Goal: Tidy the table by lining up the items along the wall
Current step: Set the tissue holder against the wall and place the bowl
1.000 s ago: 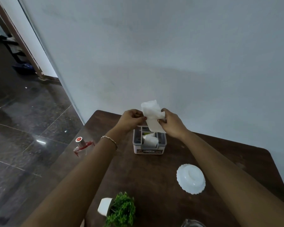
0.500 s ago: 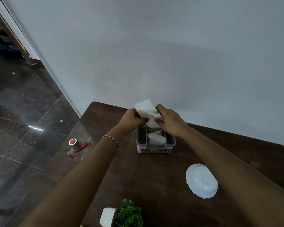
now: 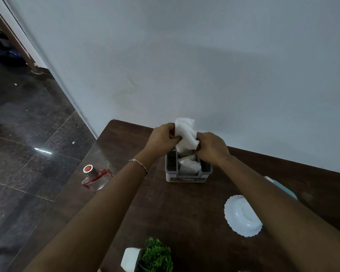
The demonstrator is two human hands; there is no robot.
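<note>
Currently a white tissue (image 3: 185, 136) is pinched between the left hand (image 3: 161, 138) and right hand (image 3: 211, 147), above the grey tissue box (image 3: 186, 170) near the table's (image 3: 185, 209) wall edge. Bare tabletop is left between box, white plate (image 3: 241, 215) and potted plant (image 3: 151, 256).

Dim, bluish light w/ soft shadows on the wall (image 3: 204, 55) above the bench (image 3: 185, 203). Small glare streak on the dark floor (image 3: 18, 124) at left. Wide-angle lens bends straight lines near edges; bottom of pic slightly soft, some noise in dark areas.
</note>
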